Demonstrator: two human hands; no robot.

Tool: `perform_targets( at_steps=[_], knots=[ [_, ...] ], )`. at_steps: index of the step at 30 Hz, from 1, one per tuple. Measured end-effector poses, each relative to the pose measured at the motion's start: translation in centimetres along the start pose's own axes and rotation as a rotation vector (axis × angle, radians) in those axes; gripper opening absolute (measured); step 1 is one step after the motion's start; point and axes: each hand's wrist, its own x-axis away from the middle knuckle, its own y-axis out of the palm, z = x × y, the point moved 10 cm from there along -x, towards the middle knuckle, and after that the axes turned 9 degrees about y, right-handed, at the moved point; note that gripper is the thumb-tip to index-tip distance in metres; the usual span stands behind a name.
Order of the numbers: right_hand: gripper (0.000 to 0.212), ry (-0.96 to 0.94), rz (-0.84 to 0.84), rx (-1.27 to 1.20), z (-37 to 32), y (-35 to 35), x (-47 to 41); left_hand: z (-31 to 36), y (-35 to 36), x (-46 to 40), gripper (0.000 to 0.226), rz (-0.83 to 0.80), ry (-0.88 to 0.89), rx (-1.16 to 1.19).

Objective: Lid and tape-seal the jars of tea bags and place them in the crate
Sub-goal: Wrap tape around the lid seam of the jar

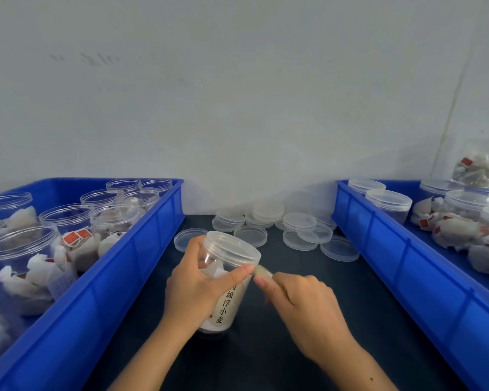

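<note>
Two bare forearms are reaching in from the bench's near edge, meeting at a clear plastic jar with a printed label and tea bags inside (228, 280). It is standing, tilted a little, on the dark bench top (308, 348) near the middle, between the two crates. Its clear screw lid (232, 246) is already sitting on top. The left hand (198, 280) is wrapping round the jar's upper body, thumb pressing just under the lid. The right hand (297, 300) is pinching a pale strip of tape (263, 270) whose other end is touching the jar beside that thumb; how far the tape runs round the jar I cannot tell.

Along the left edge a long blue plastic crate (119, 277) is holding open, lidless clear jars of tea bags (23, 266). Along the right edge a second blue plastic crate (407, 266) is carrying lidded jars (388, 203) and loose white tea bags (458, 232). Toward the far edge, against the pale wall (237, 94), a scatter of spare clear lids (299, 230) is lying, some stacked.
</note>
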Motion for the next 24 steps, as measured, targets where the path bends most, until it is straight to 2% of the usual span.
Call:
perform_targets(
  at_steps=[2, 8, 15, 20, 24],
  knots=[
    [0.084, 0.026, -0.003, -0.025, 0.7, -0.7, -0.4, -0.5, 0.0, -0.2, 0.08, -0.015, -0.016, 0.049],
    [0.053, -0.026, 0.041, -0.053, 0.7, -1.8, -0.7, -1.8, 0.1, -0.9, 0.074, -0.049, -0.077, 0.153],
    [0.051, -0.016, 0.067, -0.019, 0.8, -1.4, -0.8, -1.1, 1.2, -0.7, 0.08, -0.181, -0.048, 0.241],
    [0.048, 0.023, 0.001, -0.105, 0.7, -0.4, -0.7, -1.0, 1.5, -0.6, 0.08, -0.24, -0.038, 0.285],
    [0.055, 0.011, 0.067, -0.076, 0.6, -0.7, -0.5, -0.8, 1.5, -0.7, 0.083, -0.273, -0.013, 0.262]
  ],
)
